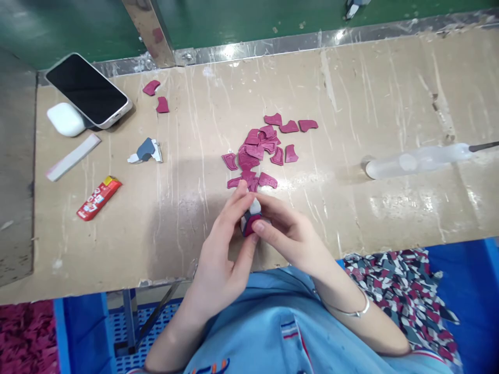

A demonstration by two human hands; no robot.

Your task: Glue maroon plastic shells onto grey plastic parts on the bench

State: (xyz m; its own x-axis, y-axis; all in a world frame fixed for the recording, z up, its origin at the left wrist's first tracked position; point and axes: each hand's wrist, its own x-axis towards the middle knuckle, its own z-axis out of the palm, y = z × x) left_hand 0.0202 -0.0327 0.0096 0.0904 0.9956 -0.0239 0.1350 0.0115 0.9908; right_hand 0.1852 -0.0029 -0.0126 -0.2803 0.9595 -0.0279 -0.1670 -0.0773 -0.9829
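Note:
Between my two hands, close to the table's front edge, is a small moulded piece [253, 221] in dark red, dark grey and whitish grey. My left hand [226, 239] has its fingers curled round the left side of it. From the right, my right hand [290, 228] grips it, with the thumb pressed on the dark red part. Fingers cover much of the piece. Just beyond my fingertips lies a loose heap of flat dark red pieces [253, 150], several of them scattered to the right.
At the left lie a phone [88, 91], a white case [65, 119], a pale strip [74, 157], a red packet [99, 197] and a grey-white piece [146, 150]. A translucent bottle [421, 161] rests at right. Below stand blue bins [463, 296] with coloured pieces [401, 291].

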